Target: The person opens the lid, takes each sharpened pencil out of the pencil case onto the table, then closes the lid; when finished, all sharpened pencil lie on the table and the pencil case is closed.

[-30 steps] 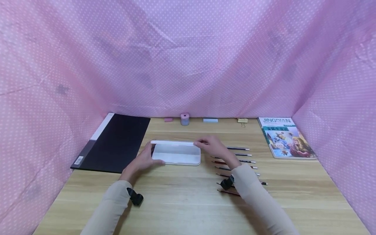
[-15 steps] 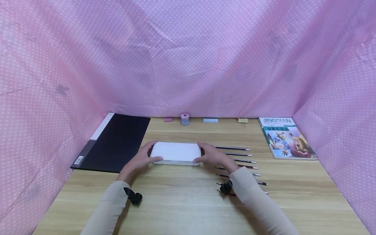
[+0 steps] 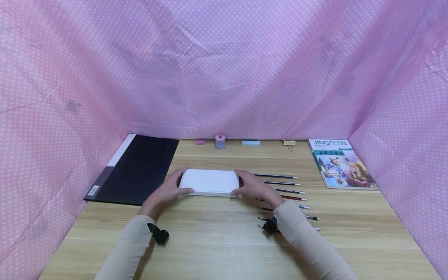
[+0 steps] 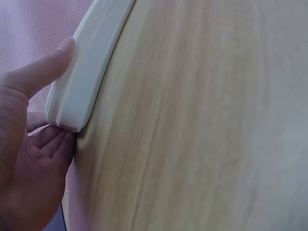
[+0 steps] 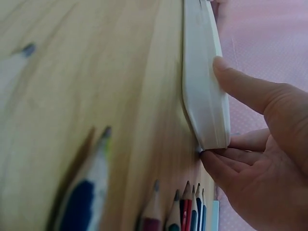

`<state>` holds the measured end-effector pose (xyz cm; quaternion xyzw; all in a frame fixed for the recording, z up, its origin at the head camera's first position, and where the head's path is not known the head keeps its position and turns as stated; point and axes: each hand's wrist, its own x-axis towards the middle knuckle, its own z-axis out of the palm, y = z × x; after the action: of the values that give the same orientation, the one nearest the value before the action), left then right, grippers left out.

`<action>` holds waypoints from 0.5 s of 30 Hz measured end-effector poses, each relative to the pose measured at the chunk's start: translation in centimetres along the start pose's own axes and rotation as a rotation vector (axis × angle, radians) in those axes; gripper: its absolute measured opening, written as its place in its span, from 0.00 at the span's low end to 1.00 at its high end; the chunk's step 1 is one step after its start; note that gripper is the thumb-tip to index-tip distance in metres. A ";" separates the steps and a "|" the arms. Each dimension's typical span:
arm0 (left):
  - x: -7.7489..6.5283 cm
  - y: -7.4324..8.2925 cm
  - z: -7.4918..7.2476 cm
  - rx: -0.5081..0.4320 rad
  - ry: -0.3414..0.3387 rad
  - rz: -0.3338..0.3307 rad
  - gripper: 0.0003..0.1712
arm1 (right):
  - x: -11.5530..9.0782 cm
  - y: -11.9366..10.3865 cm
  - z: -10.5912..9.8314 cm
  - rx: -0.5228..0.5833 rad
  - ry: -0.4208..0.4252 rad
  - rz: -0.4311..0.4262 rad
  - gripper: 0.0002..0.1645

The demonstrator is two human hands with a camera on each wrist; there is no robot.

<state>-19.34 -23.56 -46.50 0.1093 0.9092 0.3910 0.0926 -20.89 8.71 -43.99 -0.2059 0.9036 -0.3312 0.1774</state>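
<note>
A white pencil case (image 3: 209,181) lies on the wooden table with its lid down. My left hand (image 3: 168,189) grips its left end, the thumb along the front edge and the fingers curled round the short side. At the other end my right hand (image 3: 252,185) holds the case the same way. Both wrist views show the thumb on the case's (image 4: 84,72) edge and the fingertips at its end, low by the table. Several pencils (image 3: 280,182) lie in a row to the right, partly hidden under my right forearm; their sharpened tips (image 5: 156,187) show in the right wrist view.
A black folder (image 3: 140,167) lies at the left and a magazine (image 3: 341,163) at the right. Along the back edge are a pink eraser (image 3: 200,142), a pink-and-blue cylinder (image 3: 220,141), a light blue block (image 3: 251,143) and a binder clip (image 3: 289,144). Pink dotted cloth surrounds the table.
The pencil case's raised lid has come down over its tray. My right hand has moved from the lid's edge to the case's right end; my left hand has stayed at the left end.
</note>
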 end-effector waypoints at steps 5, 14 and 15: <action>0.0 -0.1 0.2 0.041 0.009 0.021 0.58 | -0.2 0.2 0.2 -0.011 0.019 -0.015 0.56; 0.2 -0.4 -0.2 -0.021 0.011 0.026 0.56 | -0.4 0.2 -0.2 -0.027 0.034 -0.051 0.53; 0.3 -0.4 -0.4 -0.048 0.016 0.028 0.54 | -0.6 0.1 -0.5 -0.026 0.041 -0.060 0.51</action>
<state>-19.77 -24.07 -46.53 0.1167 0.8987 0.4148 0.0823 -20.66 9.33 -43.58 -0.2281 0.9047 -0.3287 0.1463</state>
